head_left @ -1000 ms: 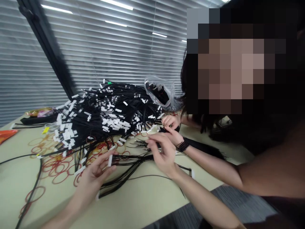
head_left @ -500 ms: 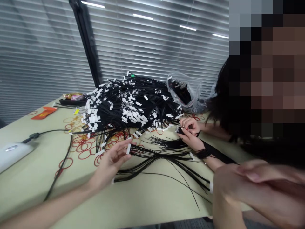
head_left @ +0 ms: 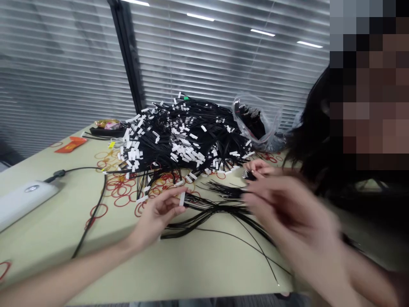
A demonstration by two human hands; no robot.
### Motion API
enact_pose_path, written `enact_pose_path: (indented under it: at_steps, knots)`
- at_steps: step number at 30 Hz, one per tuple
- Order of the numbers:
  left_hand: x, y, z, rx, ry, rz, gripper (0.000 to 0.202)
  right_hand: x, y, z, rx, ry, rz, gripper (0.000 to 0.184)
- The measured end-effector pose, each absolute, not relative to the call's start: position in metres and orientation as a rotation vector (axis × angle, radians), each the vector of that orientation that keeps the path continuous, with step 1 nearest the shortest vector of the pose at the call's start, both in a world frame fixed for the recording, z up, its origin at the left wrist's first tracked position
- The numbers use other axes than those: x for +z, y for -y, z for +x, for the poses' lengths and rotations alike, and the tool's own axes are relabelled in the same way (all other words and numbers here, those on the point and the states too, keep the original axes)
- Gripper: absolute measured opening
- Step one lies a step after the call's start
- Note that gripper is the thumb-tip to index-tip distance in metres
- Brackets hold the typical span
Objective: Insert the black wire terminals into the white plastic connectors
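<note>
My left hand [head_left: 162,207] pinches a white connector [head_left: 182,199] between fingertips and thumb, at the end of a bundle of thin black cables [head_left: 220,208]. These cables cross a second black strand group on the table, and loose wire ends trail toward the front edge. Smeared by motion, my right hand [head_left: 287,217] hovers over the right part of the bundle; whether its fingers hold anything cannot be made out. Just behind it lies another bunch of black wires [head_left: 223,189] with stripped-looking tips.
Behind my hands rises a heap of black cables with white connectors [head_left: 188,151]. Red and yellow rubber bands [head_left: 123,187] lie scattered. A clear plastic bag [head_left: 271,132] stands behind. At right, a co-worker's hand [head_left: 260,167] holds wire ends. A white device [head_left: 25,200] sits left.
My right hand has moved left and up, over the cables, now covering part of the co-worker's hands. My left hand keeps the white connector. The whole view has shifted slightly.
</note>
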State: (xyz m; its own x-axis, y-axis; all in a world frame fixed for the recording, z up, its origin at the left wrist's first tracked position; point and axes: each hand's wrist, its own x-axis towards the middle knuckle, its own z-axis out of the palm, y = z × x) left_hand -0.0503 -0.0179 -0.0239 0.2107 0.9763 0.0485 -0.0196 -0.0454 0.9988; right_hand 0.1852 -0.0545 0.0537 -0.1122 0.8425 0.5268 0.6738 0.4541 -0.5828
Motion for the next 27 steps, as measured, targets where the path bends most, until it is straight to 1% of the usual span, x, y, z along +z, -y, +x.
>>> enact_pose_path:
  at_steps: [3, 6, 9, 16, 21, 27]
  knots:
    - [-0.024, 0.018, -0.050, 1.092, -0.981, 1.311, 0.037, 0.039, 0.040, 0.161, 0.383, 2.007, -1.175, 0.009]
    - [-0.025, 0.020, -0.050, 1.077, -0.948, 1.310, 0.036, 0.017, 0.022, 0.146, 0.454, 2.097, -1.119, 0.012]
    - [-0.027, 0.021, -0.051, 1.077, -0.937, 1.324, 0.038, 0.006, 0.016, 0.141, 0.461, 2.143, -1.108, 0.014]
    - [-0.025, 0.021, -0.049, 1.091, -0.958, 1.319, 0.037, 0.004, 0.019, 0.137, 0.361, 2.252, -1.199, 0.020]
    - [-0.022, 0.023, -0.048, 1.090, -0.978, 1.315, 0.033, -0.008, 0.021, 0.135, 0.182, 2.331, -1.321, 0.015]
    - [-0.021, 0.024, -0.048, 1.135, -1.001, 1.336, 0.033, -0.007, 0.017, 0.138, 0.163, 2.294, -1.370, 0.013]
